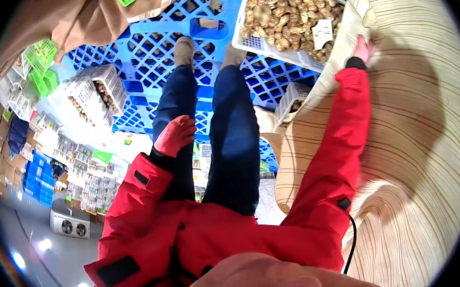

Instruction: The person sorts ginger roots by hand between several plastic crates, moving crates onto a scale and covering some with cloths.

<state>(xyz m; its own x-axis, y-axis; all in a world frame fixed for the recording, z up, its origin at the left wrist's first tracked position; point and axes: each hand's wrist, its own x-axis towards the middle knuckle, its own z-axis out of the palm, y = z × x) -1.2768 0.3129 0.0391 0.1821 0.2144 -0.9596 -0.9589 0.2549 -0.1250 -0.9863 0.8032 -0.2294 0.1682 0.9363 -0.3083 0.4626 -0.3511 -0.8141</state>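
My left hand (pixel 175 136) hangs in front of my left thigh, its fingers loosely bent and somewhat apart, with nothing visible in it. Out to the right, my right hand (pixel 362 49) reaches to the striped cloth (pixel 412 106), its fingers stretched and apart against the fabric. Just beside that hand stands a white plastic crate (pixel 274 48) full of brown-and-cream mushrooms (pixel 290 16). A small white card (pixel 322 34) lies on the mushrooms. Folds of the cloth run along the crate's right side.
Blue plastic pallets (pixel 134 49) lie under my feet. More white crates (pixel 87 91) of mushrooms stand at the left, and a smaller crate (pixel 290 103) sits below the large one. Brown fabric (pixel 75 21) covers the upper left. Stacked cardboard boxes (pixel 1 152) are farther off.
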